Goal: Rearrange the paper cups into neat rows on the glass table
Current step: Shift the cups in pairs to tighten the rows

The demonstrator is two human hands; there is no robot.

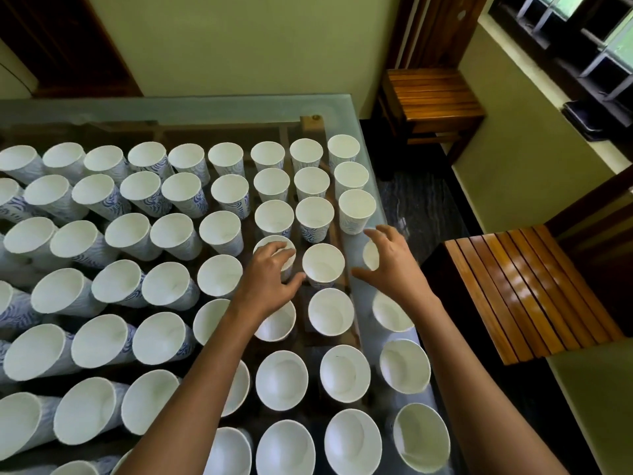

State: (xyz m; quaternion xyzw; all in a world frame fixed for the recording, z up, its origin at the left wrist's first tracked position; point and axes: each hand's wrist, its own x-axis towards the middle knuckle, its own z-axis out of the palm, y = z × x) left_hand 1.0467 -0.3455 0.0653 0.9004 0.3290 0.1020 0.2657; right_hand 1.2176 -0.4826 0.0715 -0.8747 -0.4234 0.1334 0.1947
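Observation:
Several white paper cups with blue wave patterns stand upright in rows on the glass table (191, 109). My left hand (270, 277) curls around one cup (274, 242) in the middle right of the grid, fingers over its rim. My right hand (390, 265) reaches over another cup (370, 257) near the table's right edge, fingers spread around it and mostly hiding it. A free cup (323, 264) stands between my two hands. Whether either hand grips its cup firmly is unclear.
The table's right edge (373, 186) runs close to the rightmost cup column. Two wooden slatted chairs, the near chair (527, 293) and the far chair (431, 94), stand right of the table. A green wall lies beyond the far edge.

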